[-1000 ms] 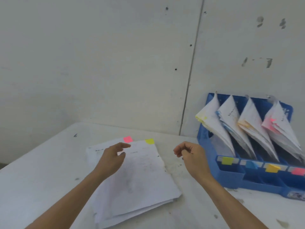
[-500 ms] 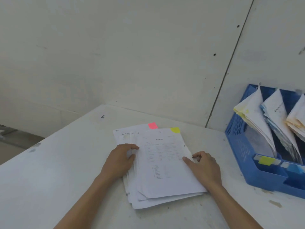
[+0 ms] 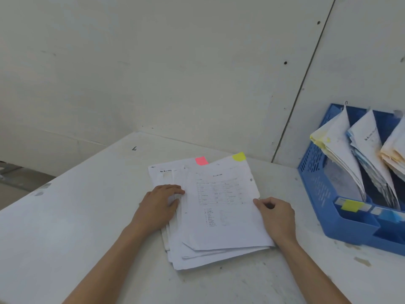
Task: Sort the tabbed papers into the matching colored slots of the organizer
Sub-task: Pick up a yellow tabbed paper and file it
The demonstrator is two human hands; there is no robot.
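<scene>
The table (image 3: 76, 227) carries the organizer (image 3: 315, 185) at the right, well apart from the stack (image 3: 219, 257), which lies flat near the middle. 3 slots are in view, each already holding leaning papers. The top sheet (image 3: 223, 227) sits askew on the fanned, loose stack. In my judgement, lifting it could drag 2 sheets at once, or the thin sheet could buckle against the papers already in its slot. The left hand (image 3: 158, 207) lies nearly flat, its fingers resting on the stack's left side. The right hand (image 3: 277, 218) is curled and seems to pinch the top sheet's right edge. That sheet's yellow tab (image 3: 238, 156) matches the organizer's yellow label (image 3: 350, 205). A pink tab (image 3: 201, 160) pokes out from a sheet beneath
</scene>
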